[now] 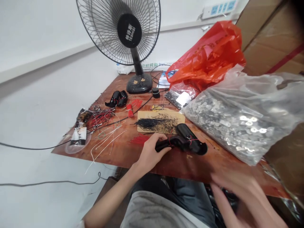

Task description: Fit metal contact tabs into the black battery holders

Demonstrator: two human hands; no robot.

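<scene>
My left hand is closed around the narrow end of a glossy black curved plastic part at the table's front. A second black plastic housing with a short red wire lies against it; whether the two are joined is unclear. My right hand is smeared by motion near the front edge at the right, apart from these parts, and its fingers cannot be read. Beyond my left hand, many short black wires lie on a tan card. Red wires lie loose just left of it.
A black fan stands at the back. To the right are a clear bag of metal pieces, a red plastic bag and a cardboard box. More black parts, tangled wires and a round plastic lid lie left.
</scene>
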